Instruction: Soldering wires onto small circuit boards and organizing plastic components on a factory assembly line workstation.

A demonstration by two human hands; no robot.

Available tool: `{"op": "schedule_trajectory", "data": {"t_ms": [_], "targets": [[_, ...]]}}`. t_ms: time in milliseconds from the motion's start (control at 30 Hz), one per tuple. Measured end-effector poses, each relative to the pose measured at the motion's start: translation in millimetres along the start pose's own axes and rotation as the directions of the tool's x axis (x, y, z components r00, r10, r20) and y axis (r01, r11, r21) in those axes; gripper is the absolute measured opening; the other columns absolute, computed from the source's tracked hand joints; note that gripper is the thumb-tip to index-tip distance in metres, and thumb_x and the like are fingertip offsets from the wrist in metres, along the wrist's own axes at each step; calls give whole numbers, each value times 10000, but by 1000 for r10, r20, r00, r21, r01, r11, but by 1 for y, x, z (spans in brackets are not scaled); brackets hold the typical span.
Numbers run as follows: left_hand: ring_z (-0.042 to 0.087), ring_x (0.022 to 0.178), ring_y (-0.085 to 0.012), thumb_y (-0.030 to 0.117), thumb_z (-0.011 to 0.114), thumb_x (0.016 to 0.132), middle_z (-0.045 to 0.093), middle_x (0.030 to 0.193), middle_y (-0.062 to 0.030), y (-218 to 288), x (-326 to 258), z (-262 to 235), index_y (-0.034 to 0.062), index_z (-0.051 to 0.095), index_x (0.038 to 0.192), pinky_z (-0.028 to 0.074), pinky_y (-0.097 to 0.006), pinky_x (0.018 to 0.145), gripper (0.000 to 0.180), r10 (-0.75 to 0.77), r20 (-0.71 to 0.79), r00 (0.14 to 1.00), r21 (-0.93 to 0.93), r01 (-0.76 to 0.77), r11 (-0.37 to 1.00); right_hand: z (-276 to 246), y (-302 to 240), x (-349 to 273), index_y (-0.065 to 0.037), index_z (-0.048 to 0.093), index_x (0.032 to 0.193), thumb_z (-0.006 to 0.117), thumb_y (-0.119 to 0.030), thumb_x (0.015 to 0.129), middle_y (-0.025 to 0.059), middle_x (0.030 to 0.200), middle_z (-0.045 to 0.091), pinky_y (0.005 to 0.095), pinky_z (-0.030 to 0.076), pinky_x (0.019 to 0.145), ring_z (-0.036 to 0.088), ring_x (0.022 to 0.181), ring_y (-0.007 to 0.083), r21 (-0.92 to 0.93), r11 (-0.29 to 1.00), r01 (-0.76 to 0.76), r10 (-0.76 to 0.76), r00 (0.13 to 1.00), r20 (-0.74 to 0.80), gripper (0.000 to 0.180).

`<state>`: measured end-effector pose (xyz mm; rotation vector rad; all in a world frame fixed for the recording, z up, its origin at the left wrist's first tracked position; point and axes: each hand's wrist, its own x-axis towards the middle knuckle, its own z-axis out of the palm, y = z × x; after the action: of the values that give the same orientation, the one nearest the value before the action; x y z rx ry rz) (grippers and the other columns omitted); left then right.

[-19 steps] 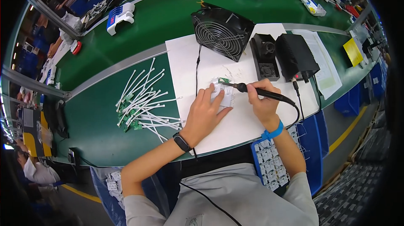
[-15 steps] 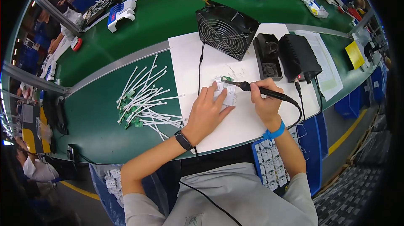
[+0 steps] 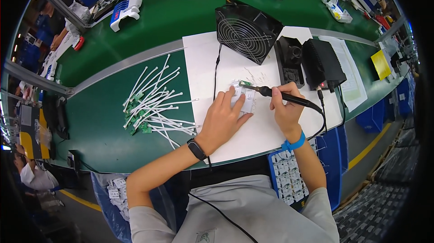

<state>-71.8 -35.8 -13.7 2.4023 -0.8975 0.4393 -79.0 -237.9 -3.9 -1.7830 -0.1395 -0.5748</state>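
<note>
Your soldering iron (image 3: 265, 91) points left and slightly away from you, its long axis running mostly sideways over the white sheet (image 3: 266, 136), sloping from the handle at the near right to the tip at the far left. Its tip is at a small green circuit board (image 3: 245, 83) (whether they touch, I cannot tell). The board's own long side lies roughly crosswise, at the far end of the white plastic part (image 3: 248, 103).

Your right hand (image 3: 288, 107) is closed around the iron's handle, pen-fashion. Your left hand (image 3: 224, 115) is spread, its fingertips resting on the white part rather than wrapped about it.

Compared with half a second ago, little differs: the iron keeps nearly the same slant, its tip remains at the board, and both hands hold the same poses. The view has shifted slightly, with the black fan (image 3: 247, 35) sitting a touch farther right in it.
</note>
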Motion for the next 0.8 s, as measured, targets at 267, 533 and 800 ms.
{"op": "schedule_trajectory", "data": {"t_ms": [267, 533, 800], "targets": [[586, 995, -336, 259, 832, 779, 585, 1257, -288, 0, -1, 1, -27, 680, 1160, 536, -381, 831, 501, -28, -14, 1000, -34, 27, 999, -14, 11, -12, -23, 563, 858, 630, -49, 954, -2, 573, 550, 198, 337, 474, 479, 475, 43, 111, 993, 39, -9, 967, -255, 120], [574, 979, -327, 257, 836, 771, 589, 1248, -274, -3, -1, 1, -21, 678, 1157, 508, -386, 846, 502, -9, -28, 1000, -19, 9, 1000, -13, 20, -6, -23, 571, 835, 638, -62, 951, 16, 667, 595, 206, 375, 562, 494, 580, 45, 59, 998, 15, -4, 984, -180, 140], [564, 983, -324, 264, 838, 767, 590, 1242, -264, -4, -1, 1, -13, 676, 1153, 485, -391, 850, 503, -8, -33, 999, -40, 7, 999, -16, 23, -7, -20, 570, 834, 651, -82, 939, 29, 703, 619, 224, 399, 601, 513, 630, 62, -10, 1000, 20, -21, 983, -183, 147]]}}
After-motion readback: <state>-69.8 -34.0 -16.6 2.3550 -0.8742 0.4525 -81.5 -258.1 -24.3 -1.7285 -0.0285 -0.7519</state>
